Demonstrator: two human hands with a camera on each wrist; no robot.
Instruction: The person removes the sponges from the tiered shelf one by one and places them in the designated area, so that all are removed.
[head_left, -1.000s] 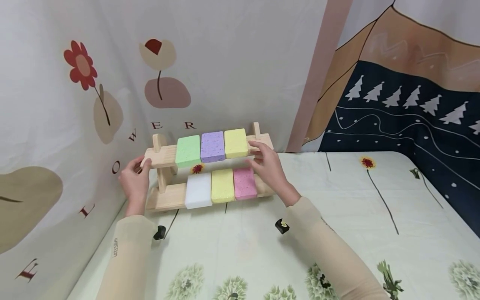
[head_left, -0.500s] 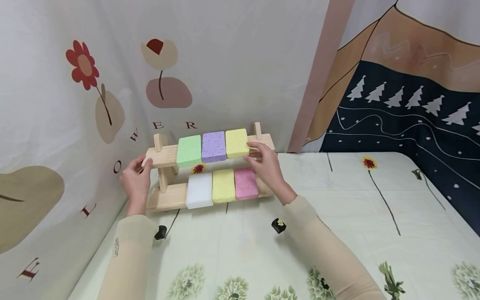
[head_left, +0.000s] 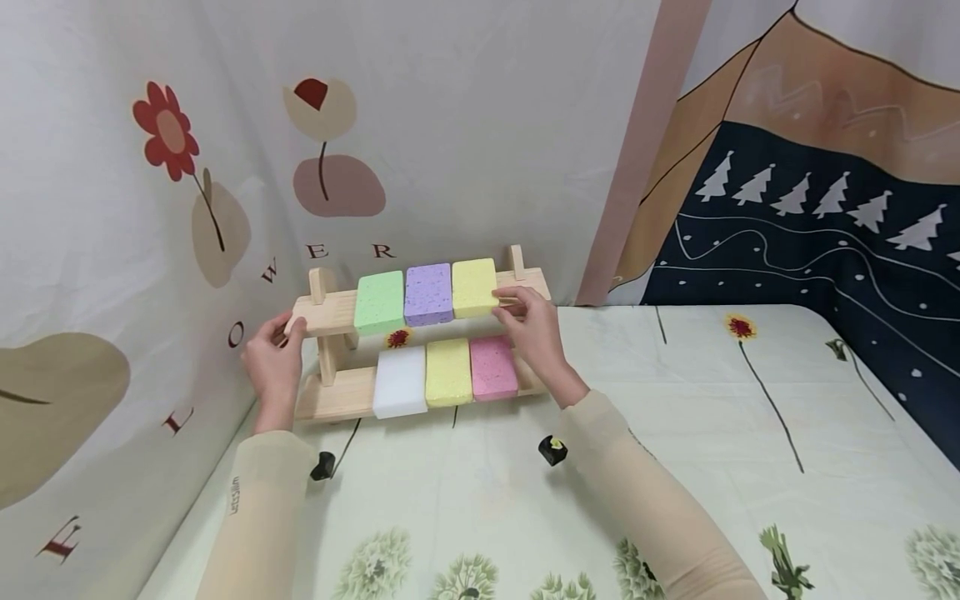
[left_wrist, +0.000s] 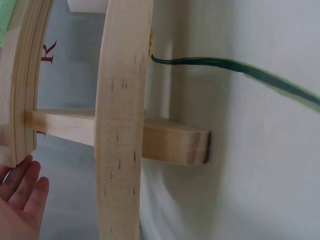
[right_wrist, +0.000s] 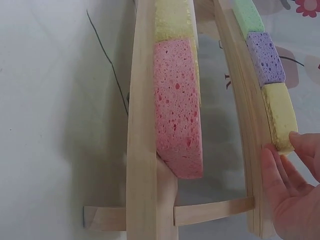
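A two-tier wooden rack stands against the fabric wall. Along its upper shelf lie a green sponge, a purple sponge and a yellow sponge, side by side. The lower shelf carries a white sponge, a second yellow sponge and a pink sponge. My left hand grips the upper shelf's left end, thumb on the front; in the left wrist view its fingers reach the shelf's end. My right hand pinches the right edge of the upper yellow sponge.
A pale flower-printed cloth covers the table. Two small black objects lie in front of the rack. Printed fabric hangs close behind it, and a dark tree-patterned cloth hangs at the right.
The right hand's fingers shift slightly at the right edge of the upper yellow sponge. The left hand stays on the shelf end, and the sponges keep their places.
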